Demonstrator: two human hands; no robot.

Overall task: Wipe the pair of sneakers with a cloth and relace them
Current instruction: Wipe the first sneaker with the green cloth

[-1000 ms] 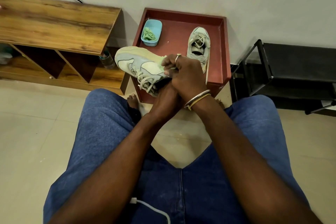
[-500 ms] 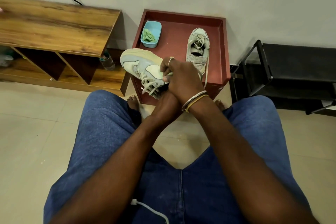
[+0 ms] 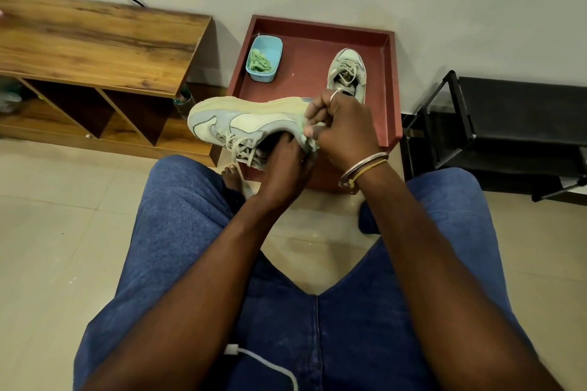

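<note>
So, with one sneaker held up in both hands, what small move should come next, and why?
Probably draw the right hand along the sole edge toward the toe. It presses a pale cloth at the heel of the held sneaker, while the left hand sits in the opening as its grip. The other sneaker waits on the red tray.

Single head-worn view, looking steeply forward and down over the lap, close above hands
</note>
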